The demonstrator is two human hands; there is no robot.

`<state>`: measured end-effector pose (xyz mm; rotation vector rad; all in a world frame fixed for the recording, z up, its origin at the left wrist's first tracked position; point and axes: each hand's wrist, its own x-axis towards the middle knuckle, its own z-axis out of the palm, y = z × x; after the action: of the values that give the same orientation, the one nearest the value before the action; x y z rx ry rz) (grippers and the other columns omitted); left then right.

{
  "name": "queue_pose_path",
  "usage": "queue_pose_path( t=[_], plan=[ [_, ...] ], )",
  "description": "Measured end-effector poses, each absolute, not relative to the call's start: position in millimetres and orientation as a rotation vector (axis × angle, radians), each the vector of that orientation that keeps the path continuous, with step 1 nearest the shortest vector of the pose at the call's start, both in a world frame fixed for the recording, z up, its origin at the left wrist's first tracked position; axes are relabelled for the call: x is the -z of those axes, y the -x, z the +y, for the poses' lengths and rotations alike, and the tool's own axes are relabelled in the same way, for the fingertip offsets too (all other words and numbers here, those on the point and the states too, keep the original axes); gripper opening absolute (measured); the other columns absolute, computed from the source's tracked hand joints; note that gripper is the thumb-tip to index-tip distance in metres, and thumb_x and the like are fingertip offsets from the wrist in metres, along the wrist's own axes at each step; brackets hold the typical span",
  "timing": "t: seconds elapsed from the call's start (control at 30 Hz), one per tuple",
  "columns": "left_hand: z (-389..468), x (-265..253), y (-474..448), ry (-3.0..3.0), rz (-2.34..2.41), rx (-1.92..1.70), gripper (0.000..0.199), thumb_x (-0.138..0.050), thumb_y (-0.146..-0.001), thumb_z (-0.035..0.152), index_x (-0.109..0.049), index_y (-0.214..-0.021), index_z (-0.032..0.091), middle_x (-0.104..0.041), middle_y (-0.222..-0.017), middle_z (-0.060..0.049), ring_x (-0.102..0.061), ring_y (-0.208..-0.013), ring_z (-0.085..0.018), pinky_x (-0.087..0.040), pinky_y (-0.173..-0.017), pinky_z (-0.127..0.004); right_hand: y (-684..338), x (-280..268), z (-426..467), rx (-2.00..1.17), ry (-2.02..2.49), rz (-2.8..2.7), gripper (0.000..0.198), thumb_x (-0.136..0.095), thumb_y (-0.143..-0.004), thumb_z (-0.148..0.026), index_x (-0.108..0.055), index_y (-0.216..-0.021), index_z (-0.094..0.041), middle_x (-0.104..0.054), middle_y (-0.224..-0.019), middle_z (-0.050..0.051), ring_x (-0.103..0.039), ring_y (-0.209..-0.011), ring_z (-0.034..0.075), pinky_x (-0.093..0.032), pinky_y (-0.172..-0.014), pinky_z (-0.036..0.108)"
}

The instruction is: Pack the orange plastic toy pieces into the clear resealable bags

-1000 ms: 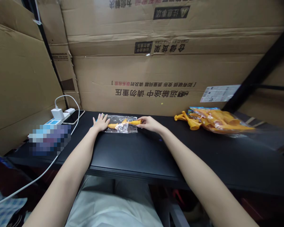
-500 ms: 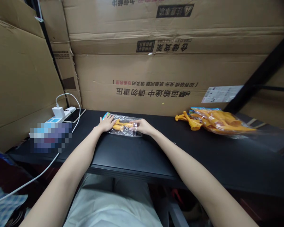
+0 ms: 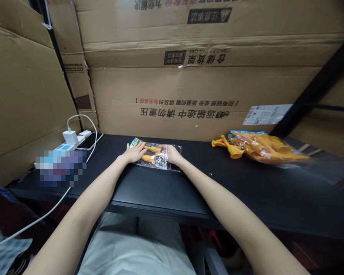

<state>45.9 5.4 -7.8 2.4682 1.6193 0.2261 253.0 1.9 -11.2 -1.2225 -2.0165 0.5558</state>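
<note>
A clear plastic bag [image 3: 174,164] with a colourful printed end lies on the black tabletop in front of me, holding two slim orange plastic pieces [image 3: 148,158]. My left hand [image 3: 134,153] lies flat over the printed end, its fingers stretched across the bag. At the opposite end is my right hand [image 3: 173,154], its fingers curled at the tip of the upper orange plastic piece [image 3: 153,149]. Clear film covers part of these fingers, and their exact hold is partly hidden.
To the right lie loose orange flared pieces [image 3: 233,149] and a fuller bag of similar pieces [image 3: 271,147]. A power strip with a white charger [image 3: 70,136], a phone [image 3: 90,141] and a white cable are at left. Cardboard [image 3: 166,84] walls the back.
The bag and both hands have shifted slightly right. The two orange pieces inside now lie farther apart, and more of the bag's right end shows around my right hand.
</note>
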Motion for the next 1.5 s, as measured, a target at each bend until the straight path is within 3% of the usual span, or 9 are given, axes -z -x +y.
queue_pose_path(
  t=[0.37,0.6,0.77,0.9,0.97,1.07,1.23,1.37,1.5],
  plan=[
    [8,10,-46,-2.461,1.663,-0.219,0.056,-0.011,-0.088,0.051,-0.019,-0.139,0.029,-0.014,-0.146,0.001,-0.006,-0.135,-0.025,0.002,-0.101,-0.061,-249,20,3,-0.799,1.217,-1.843,0.050,-0.071,-0.062,-0.020,-0.058,-0.109,-0.013,-0.066,-0.096,0.011,-0.061,-0.093,0.022,-0.046,-0.086,0.036],
    [5,7,-42,-2.459,1.704,-0.227,0.055,-0.012,-0.088,0.050,-0.023,-0.138,0.028,-0.015,-0.146,0.000,-0.006,-0.135,-0.025,0.003,-0.099,-0.064,-248,25,2,-1.113,1.055,-1.705,0.056,-0.068,-0.063,-0.013,-0.050,-0.116,-0.017,-0.051,-0.125,0.013,-0.053,-0.110,0.020,-0.046,-0.087,0.033],
    [3,7,-47,-2.608,1.670,-0.282,0.052,-0.016,-0.090,0.041,-0.031,-0.135,0.022,-0.022,-0.145,-0.003,-0.011,-0.135,-0.020,0.000,-0.107,-0.047,-247,27,4,-1.112,1.033,-1.741,0.056,-0.069,-0.061,-0.017,-0.054,-0.116,-0.019,-0.051,-0.125,0.010,-0.051,-0.112,0.021,-0.045,-0.090,0.035],
    [8,14,-52,-2.550,1.585,-0.286,0.055,-0.013,-0.089,0.039,-0.027,-0.137,0.016,-0.022,-0.145,-0.003,-0.014,-0.134,-0.013,-0.010,-0.109,-0.031,-253,18,8,-0.932,1.066,-1.847,0.042,-0.063,-0.060,-0.014,-0.064,-0.102,-0.017,-0.062,-0.110,0.008,-0.057,-0.102,0.021,-0.044,-0.089,0.035],
    [12,17,-50,-2.516,1.589,-0.284,0.056,-0.012,-0.089,0.040,-0.026,-0.138,0.017,-0.019,-0.145,-0.001,-0.012,-0.134,-0.013,-0.012,-0.109,-0.031,-265,9,12,-0.780,1.206,-1.830,0.026,-0.055,-0.064,-0.013,-0.068,-0.086,-0.015,-0.068,-0.092,0.007,-0.061,-0.089,0.019,-0.046,-0.084,0.033],
    [16,17,-42,-2.478,1.633,-0.276,0.058,-0.011,-0.088,0.041,-0.024,-0.138,0.015,-0.016,-0.146,-0.002,-0.010,-0.134,-0.014,-0.012,-0.109,-0.033,-301,-5,17,-0.473,1.503,-1.623,0.027,-0.043,-0.068,-0.013,-0.068,-0.079,-0.013,-0.066,-0.074,0.007,-0.061,-0.075,0.018,-0.047,-0.075,0.030],
    [22,13,-21,-2.406,1.786,-0.251,0.057,-0.012,-0.089,0.040,-0.024,-0.139,0.015,-0.016,-0.146,-0.004,-0.010,-0.135,-0.015,-0.015,-0.108,-0.034,-380,-8,5,0.285,1.887,-1.158,0.040,-0.045,-0.070,-0.014,-0.055,-0.109,-0.012,-0.049,-0.119,0.018,-0.041,-0.112,0.028,-0.030,-0.093,0.047],
    [30,16,-10,-2.380,1.838,-0.259,0.056,-0.012,-0.089,0.039,-0.024,-0.138,0.013,-0.016,-0.146,-0.005,-0.012,-0.134,-0.014,-0.013,-0.108,-0.033,-416,6,-6,0.220,2.190,-0.951,0.041,-0.050,-0.071,-0.015,-0.052,-0.111,-0.013,-0.038,-0.126,0.024,-0.028,-0.120,0.035,-0.024,-0.089,0.055],
    [36,21,-6,-2.393,1.818,-0.296,0.058,-0.013,-0.089,0.041,-0.024,-0.138,0.012,-0.017,-0.146,-0.006,-0.012,-0.134,-0.015,-0.012,-0.108,-0.033,-412,9,-1,0.203,2.306,-1.034,0.031,-0.047,-0.076,-0.021,-0.058,-0.103,-0.010,-0.046,-0.115,0.026,-0.034,-0.114,0.036,-0.022,-0.088,0.056]
  ],
)
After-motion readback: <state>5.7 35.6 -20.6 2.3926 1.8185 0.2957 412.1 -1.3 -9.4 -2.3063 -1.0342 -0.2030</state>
